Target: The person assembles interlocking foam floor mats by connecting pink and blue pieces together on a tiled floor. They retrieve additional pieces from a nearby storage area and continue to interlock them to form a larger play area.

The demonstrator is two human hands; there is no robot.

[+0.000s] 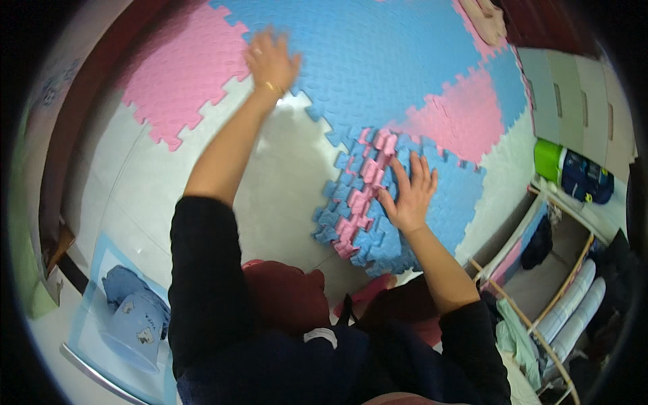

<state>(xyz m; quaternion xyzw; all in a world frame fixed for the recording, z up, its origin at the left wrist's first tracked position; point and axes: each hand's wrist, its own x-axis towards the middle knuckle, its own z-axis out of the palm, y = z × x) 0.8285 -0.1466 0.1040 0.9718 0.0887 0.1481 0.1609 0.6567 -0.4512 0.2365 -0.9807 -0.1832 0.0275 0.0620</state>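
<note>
Interlocking foam mat tiles cover much of the floor, with a large blue area (364, 57) and a pink tile (182, 74) at the far left. My left hand (272, 62) reaches out over the seam where the pink and blue meet; it is slightly blurred, its fingers apart and nothing in them. My right hand (413, 199) lies spread on a stack of foam tiles (358, 202), blue with pink ones between. The stack's toothed edges face left. Another pink tile (466, 115) joins the mat behind the stack.
Pale floor tiles (283, 182) show between my arms. At right stand a drawer cabinet (567, 101), a green box (548, 159) and a wooden-framed rack (563, 270) with cloths. A light blue bin (138, 331) is at lower left. A beige item (486, 23) lies at the far right.
</note>
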